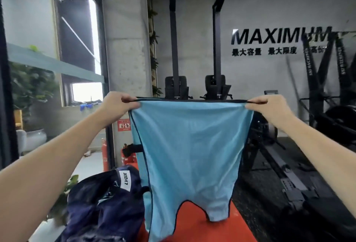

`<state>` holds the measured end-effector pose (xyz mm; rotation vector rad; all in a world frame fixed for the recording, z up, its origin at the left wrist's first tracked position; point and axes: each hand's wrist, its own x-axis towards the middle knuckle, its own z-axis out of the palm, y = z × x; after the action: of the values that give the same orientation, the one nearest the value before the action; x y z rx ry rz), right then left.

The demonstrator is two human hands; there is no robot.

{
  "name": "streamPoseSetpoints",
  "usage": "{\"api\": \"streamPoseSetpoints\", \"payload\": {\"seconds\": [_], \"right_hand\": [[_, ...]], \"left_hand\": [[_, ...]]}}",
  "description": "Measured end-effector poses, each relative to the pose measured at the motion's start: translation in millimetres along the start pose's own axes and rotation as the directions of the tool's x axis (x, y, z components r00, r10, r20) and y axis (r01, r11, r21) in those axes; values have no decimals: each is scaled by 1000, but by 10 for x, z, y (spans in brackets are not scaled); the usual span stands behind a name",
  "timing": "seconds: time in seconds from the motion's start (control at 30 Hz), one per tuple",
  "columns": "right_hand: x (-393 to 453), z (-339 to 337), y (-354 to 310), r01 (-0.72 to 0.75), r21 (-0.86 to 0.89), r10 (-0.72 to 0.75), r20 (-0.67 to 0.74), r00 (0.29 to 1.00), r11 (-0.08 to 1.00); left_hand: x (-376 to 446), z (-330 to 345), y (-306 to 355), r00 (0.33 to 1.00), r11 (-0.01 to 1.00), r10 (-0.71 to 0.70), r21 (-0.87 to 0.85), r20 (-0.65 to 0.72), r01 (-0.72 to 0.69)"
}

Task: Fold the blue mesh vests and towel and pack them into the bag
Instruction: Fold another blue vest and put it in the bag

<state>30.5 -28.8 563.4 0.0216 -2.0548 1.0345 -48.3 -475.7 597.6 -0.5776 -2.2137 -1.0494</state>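
- The left hand (117,105) and right hand (269,107) are each pinching a top corner of the blue vest (190,145), holding it stretched out above the orange surface (192,220).
- The thin, slippery mesh could be slipping from either pinch, dropping one side and spoiling an even fold.
- The dark-piped vest is hanging limp; the crumpled navy bag (100,207) is sitting near left.

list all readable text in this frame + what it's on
"MAXIMUM" – black letters on the wall
"最大容量 最大限度" – smaller line beneath; a third group is hidden behind the ski machines
"LVQUE" – white tag on the navy bag
"SKI MACHINE" – apparently, on the ski machines' uprights; blurred
Red sign on the pillar – too small to read
Blue vest, held by left hand and right hand – no text
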Motion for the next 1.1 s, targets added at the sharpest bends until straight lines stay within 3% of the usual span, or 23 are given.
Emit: {"api": "streamPoseSetpoints", "payload": {"seconds": [0.17, 0.27, 0.57, 0.77, 0.93, 1.0, 1.1], "right_hand": [[65, -250, -534, 13, 102, -11, -26, 1000, 995], [71, -251, -623, 25, 100, -25, -2, 1000, 995], [227, 299, -133, -34, -25, 36, 66, 997, 999], [444, 917, 521, -30, -183, 45, 82, 996, 983], [466, 1451, 1121, 58, -412, 70, 291, 954, 909], [434, 1619, 1289, -20, -449, 182, 321, 929, 893], [310, 1813, 1457, -250, -342, 373, 363, 854, 906]], "left_hand": [[59, -432, 414, 1000, 990, 5, -142, -11, -6], [111, -539, 379, 999, 990, -26, -138, 25, 29], [233, -170, -285, 973, 958, -197, -187, 124, 218], [384, 493, -990, 967, 967, -244, -48, 77, 248], [263, 1157, -1479, 982, 978, -155, 157, 108, 137], [166, 1354, -1615, 973, 960, -158, 254, 166, 113], [47, 1550, -1860, 939, 930, -256, 323, 230, 175]]}}
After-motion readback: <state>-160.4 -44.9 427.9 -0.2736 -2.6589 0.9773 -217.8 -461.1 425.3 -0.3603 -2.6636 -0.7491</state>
